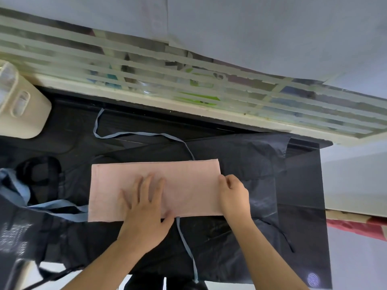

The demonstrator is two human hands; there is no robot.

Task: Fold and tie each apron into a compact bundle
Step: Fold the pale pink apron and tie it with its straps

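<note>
— Under the flat left hand (pixel 146 204), what lies there?
— Folded pink apron (pixel 129 191), on dark aprons (pixel 251 185); right hand (pixel 233 195) pinches its right edge.
— Any writing?
— White print left of it, unreadable; blue ties (pixel 186 248) trail outward.

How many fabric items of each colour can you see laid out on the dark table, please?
Pink: 1, the folded pink apron with blue ties, left hand flat on it, right hand gripping its right edge.
Dark: 2, the dark apron spread underneath and the dark printed apron at left.
Total: 3
</note>
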